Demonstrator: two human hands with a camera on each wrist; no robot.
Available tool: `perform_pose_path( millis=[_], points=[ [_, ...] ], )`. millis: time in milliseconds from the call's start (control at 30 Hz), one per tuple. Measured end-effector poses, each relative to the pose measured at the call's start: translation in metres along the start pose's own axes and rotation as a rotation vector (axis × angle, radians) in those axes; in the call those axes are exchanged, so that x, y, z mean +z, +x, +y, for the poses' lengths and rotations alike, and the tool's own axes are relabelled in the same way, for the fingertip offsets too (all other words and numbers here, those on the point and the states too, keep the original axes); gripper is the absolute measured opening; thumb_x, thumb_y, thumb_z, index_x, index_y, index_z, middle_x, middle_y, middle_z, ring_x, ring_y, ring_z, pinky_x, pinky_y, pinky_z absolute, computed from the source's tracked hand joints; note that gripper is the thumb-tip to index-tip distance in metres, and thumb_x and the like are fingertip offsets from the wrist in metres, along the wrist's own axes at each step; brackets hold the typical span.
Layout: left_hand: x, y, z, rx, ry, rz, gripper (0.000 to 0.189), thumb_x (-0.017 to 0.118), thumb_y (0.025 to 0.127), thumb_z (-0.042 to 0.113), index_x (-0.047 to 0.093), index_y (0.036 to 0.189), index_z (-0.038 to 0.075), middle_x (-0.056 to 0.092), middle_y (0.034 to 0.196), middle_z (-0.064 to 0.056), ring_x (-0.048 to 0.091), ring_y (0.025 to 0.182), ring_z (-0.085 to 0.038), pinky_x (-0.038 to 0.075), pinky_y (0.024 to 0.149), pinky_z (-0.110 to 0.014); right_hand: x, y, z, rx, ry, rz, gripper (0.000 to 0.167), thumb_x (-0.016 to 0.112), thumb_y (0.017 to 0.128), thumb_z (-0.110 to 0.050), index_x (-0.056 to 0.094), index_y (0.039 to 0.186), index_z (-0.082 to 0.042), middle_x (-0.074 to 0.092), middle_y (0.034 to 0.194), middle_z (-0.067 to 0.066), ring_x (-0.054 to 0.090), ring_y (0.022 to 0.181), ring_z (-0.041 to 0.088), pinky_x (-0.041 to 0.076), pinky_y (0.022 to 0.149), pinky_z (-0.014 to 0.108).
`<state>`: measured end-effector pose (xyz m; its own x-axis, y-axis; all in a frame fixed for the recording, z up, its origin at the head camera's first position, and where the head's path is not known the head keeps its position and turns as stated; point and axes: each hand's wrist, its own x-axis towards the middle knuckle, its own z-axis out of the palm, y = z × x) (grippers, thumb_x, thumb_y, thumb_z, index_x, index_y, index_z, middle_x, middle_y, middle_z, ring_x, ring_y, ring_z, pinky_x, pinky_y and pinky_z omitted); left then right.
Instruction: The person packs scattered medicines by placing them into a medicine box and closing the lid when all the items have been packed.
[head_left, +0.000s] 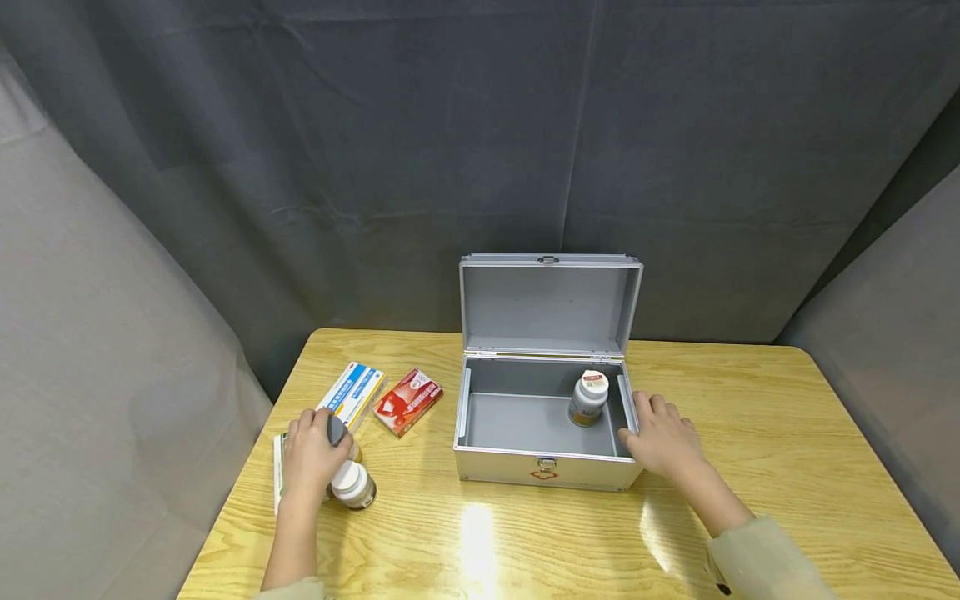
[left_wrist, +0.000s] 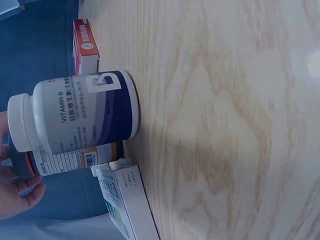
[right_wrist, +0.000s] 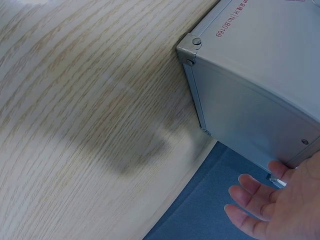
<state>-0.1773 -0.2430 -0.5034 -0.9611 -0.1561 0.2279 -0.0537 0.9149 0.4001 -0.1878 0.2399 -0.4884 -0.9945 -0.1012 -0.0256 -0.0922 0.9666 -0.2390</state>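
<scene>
My left hand (head_left: 309,454) is at the dark cap (head_left: 337,429) of a pill bottle, its fingers and thumb around the cap. In the left wrist view this bottle (left_wrist: 65,162), with an orange-and-white label, stands partly hidden behind a white-capped Vitamin B bottle (left_wrist: 80,115). My right hand (head_left: 663,437) rests at the right rim of an open silver medicine case (head_left: 517,471), thumb over the edge. Its fingers (right_wrist: 250,200) extend loosely beside the case's side wall in the right wrist view. Inside the case, toward the right, stands another white-capped bottle (head_left: 588,400).
A blue-and-white medicine box (head_left: 352,392) and a red box (head_left: 408,402) lie beyond the left hand. Partly under that hand is a white-and-green box (left_wrist: 132,200). The case's lid (head_left: 551,308) stands raised at the back, near the dark curtain (head_left: 420,167).
</scene>
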Motion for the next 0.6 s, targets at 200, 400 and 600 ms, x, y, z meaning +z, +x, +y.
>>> perform_pose_path(
  millis=[200,400,600],
  points=[
    [0.000,0.001,0.005,0.023,-0.026,0.022,0.047,0.067,0.075,0.020,0.054,0.113,-0.005,0.050,0.110,-0.024,0.044,0.102,-0.040,0.038,0.081,-0.052,0.000,-0.001,0.000,0.003,0.001,-0.003,0.058,0.051,0.084,-0.033,0.032,0.126,0.002,0.043,0.111,0.028,0.045,0.097,0.043,0.039,0.071,0.058],
    [-0.005,0.005,0.016,0.025,-0.048,0.042,0.045,0.066,0.076,0.020,0.056,0.113,-0.002,0.051,0.110,-0.022,0.045,0.100,-0.038,0.039,0.078,-0.051,0.000,-0.001,-0.001,0.002,0.004,-0.005,0.058,0.051,0.084,-0.033,0.032,0.127,0.002,0.043,0.113,0.028,0.045,0.099,0.044,0.039,0.073,0.059],
    [-0.010,0.010,0.028,0.044,-0.053,0.048,0.046,0.067,0.075,0.021,0.056,0.113,-0.002,0.050,0.110,-0.021,0.044,0.101,-0.038,0.039,0.079,-0.051,-0.002,-0.001,-0.001,0.006,0.007,-0.015,0.060,0.050,0.084,-0.034,0.031,0.128,0.002,0.042,0.114,0.028,0.044,0.100,0.044,0.039,0.073,0.059]
  ],
)
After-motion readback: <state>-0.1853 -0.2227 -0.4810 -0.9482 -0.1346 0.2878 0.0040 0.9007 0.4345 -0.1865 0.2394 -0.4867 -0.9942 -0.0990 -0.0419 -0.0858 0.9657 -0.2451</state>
